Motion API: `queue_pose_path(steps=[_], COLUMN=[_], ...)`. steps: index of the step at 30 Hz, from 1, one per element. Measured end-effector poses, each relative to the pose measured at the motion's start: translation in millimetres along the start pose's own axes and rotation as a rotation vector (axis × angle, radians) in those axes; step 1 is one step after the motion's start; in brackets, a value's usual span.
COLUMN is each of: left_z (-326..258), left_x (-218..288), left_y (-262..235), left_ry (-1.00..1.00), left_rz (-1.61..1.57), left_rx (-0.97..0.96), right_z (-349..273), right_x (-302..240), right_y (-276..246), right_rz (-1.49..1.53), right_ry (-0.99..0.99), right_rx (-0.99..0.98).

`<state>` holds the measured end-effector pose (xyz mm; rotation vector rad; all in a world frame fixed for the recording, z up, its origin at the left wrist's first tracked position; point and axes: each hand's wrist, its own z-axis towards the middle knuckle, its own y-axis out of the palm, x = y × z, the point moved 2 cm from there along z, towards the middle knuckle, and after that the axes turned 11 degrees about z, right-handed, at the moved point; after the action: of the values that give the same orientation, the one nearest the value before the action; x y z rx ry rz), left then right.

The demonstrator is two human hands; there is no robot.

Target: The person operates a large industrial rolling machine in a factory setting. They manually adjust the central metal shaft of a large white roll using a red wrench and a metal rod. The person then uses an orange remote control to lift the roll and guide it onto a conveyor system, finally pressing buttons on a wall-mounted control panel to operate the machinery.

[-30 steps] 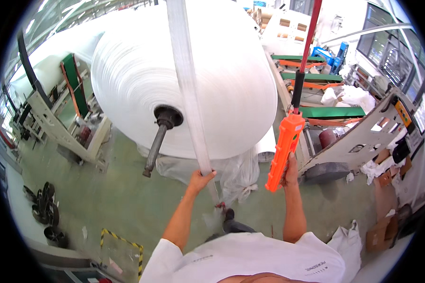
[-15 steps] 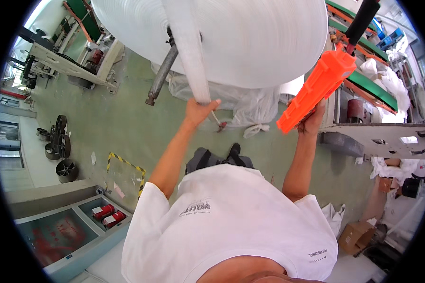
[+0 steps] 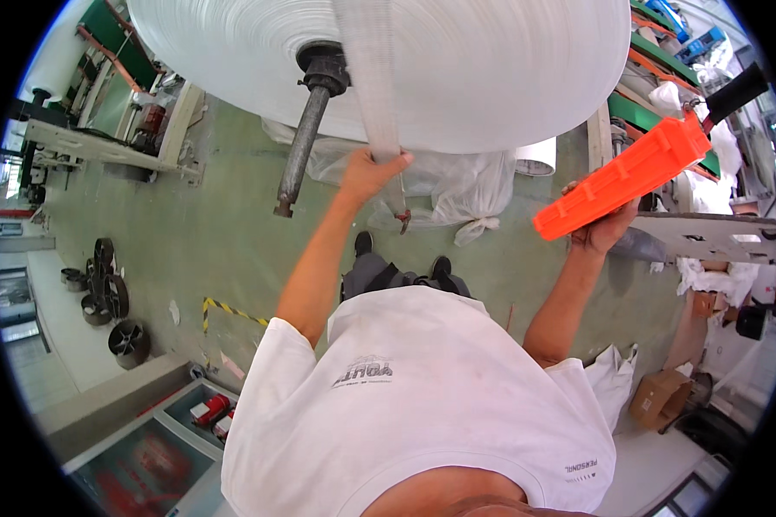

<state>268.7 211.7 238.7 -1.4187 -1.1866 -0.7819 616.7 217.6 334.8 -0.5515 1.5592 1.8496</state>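
Observation:
A huge white roll [image 3: 500,73] fills the top of the view, with a grey metal shaft [image 3: 303,151] sticking out of its dark core. Down across its face runs a pale woven lifting strap [image 3: 369,73]. My left hand [image 3: 371,177] is closed round the strap's lower part, thumb pointing right; a thin cord with a reddish end hangs below. To the right, my right hand [image 3: 606,228] grips an orange hoist pendant control [image 3: 625,178] from beneath, its fingers partly hidden. The pendant tilts up to the right, towards its black cable sleeve [image 3: 735,92].
Crumpled clear plastic film [image 3: 457,194] lies on the green floor under the roll. Machine frames stand at left [image 3: 99,145] and right [image 3: 707,234]. Several dark wheels [image 3: 128,343] are at far left, and a cardboard box [image 3: 660,398] sits at lower right.
My right hand has moved right with the pendant, which now lies flatter. The shaft and strap appear farther right and more of the core shows. My left hand keeps its hold.

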Motion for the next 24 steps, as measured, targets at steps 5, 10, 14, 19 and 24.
queue_pose_path(steps=[5,10,14,19,24], left_z=[36,69,94,99,115], left_x=[-51,-77,-96,-96,-87], left_y=[-10,-18,-22,-42,-72], left_ry=[0.021,0.086,0.086,0.119,0.04], left_rz=[0.093,0.071,0.06,0.041,0.135], left_rx=[-0.211,-0.321,-0.314,-0.215,-0.165], right_z=[-4,-18,-28,-38,-23], right_x=[28,51,60,60,62], right_y=[39,65,83,90,87], right_rz=[-0.033,-0.026,-0.063,-0.095,-0.106], right_ry=[-0.096,-0.148,-0.178,-0.197,-0.209], right_rx=[0.249,0.326,0.328,0.313,0.314])
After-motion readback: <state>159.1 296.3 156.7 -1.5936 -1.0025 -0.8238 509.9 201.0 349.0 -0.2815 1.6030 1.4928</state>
